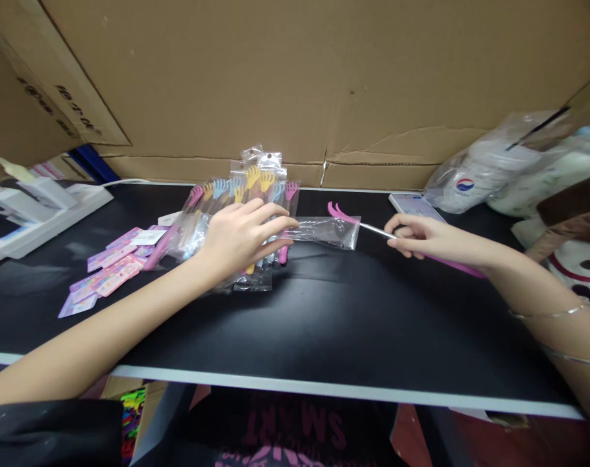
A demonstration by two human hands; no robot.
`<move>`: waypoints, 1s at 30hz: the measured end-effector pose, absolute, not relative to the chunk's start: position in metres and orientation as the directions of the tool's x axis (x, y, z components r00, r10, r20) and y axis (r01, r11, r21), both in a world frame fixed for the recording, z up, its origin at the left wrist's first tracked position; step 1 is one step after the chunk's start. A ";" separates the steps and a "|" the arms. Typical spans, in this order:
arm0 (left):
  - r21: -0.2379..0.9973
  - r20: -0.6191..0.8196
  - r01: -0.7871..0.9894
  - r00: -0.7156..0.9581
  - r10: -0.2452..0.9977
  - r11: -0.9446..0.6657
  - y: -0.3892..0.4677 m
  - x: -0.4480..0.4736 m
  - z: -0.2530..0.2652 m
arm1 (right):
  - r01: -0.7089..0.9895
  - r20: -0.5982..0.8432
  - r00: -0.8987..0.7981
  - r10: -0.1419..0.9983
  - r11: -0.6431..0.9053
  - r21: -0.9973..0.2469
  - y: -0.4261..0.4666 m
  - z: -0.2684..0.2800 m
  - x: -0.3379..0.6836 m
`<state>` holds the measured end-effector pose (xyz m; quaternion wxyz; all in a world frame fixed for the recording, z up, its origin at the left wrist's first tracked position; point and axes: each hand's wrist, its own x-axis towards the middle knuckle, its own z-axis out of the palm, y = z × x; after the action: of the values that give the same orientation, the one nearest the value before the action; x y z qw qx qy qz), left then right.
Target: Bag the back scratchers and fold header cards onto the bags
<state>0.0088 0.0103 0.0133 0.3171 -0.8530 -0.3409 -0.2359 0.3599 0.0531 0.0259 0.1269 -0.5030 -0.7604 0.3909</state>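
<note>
My left hand point(248, 230) pinches one end of a clear plastic bag point(326, 233) between thumb and fingers, and the bag stretches out to the right. In my right hand point(416, 235) is a back scratcher point(376, 229) with a metal shaft, a pink handle and a pink claw head. Its head points left at the bag's right end; whether it is inside or just behind the film I cannot tell. Behind and under my left hand lies a pile of bagged back scratchers point(237, 189) with pink, yellow and blue heads, partly hidden. Several printed cards point(119, 272) are spread left of the pile.
A white power strip point(85, 204) with plugs stands at the left. A phone point(414, 203) lies behind my right hand. At the right are a bagged Pepsi cup point(470, 178) and other packages. Cardboard point(295, 84) walls the back. Below the table edge, a box holds colourful pieces point(132, 415).
</note>
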 end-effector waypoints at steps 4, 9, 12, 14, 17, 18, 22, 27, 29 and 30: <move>-0.363 0.608 0.748 0.642 0.467 -0.556 0.011 0.008 0.013 | 0.710 -0.298 -0.519 0.801 0.211 -0.672 0.054 0.031 0.368; -0.371 0.597 0.752 0.642 0.480 -0.545 0.011 0.007 0.013 | 0.728 -0.400 -0.594 0.698 0.256 -0.636 0.056 0.036 0.377; -0.376 0.595 0.752 0.644 0.481 -0.542 0.011 0.007 0.013 | 0.718 -0.391 -0.603 0.695 0.259 -0.646 0.056 0.040 0.381; -0.378 0.592 0.751 0.645 0.482 -0.542 0.012 0.006 0.013 | 0.710 -0.376 -0.600 0.706 0.255 -0.656 0.055 0.042 0.383; -0.377 0.587 0.752 0.645 0.489 -0.540 0.012 0.006 0.012 | 0.699 -0.332 -0.583 0.742 0.249 -0.671 0.057 0.043 0.388; -0.375 0.586 0.754 0.644 0.492 -0.540 0.012 0.006 0.012 | 0.693 -0.313 -0.577 0.754 0.251 -0.676 0.057 0.042 0.389; -0.350 0.578 0.760 0.635 0.512 -0.547 0.012 0.006 0.011 | 0.670 -0.249 -0.567 0.785 0.263 -0.695 0.059 0.040 0.391; -0.346 0.572 0.753 0.642 0.510 -0.560 0.012 0.006 0.011 | 0.663 -0.258 -0.533 0.806 0.209 -0.719 0.057 0.039 0.385; -0.352 0.565 0.748 0.649 0.509 -0.563 0.012 0.006 0.011 | 0.655 -0.259 -0.527 0.810 0.193 -0.730 0.056 0.039 0.383; -0.352 0.562 0.746 0.651 0.510 -0.565 0.012 0.006 0.011 | 0.652 -0.256 -0.528 0.810 0.194 -0.733 0.056 0.038 0.382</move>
<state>0.0064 0.0119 0.0107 0.2908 -0.8609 -0.3647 -0.2034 0.3822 0.0565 0.0377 0.0939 -0.4765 -0.7669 0.4195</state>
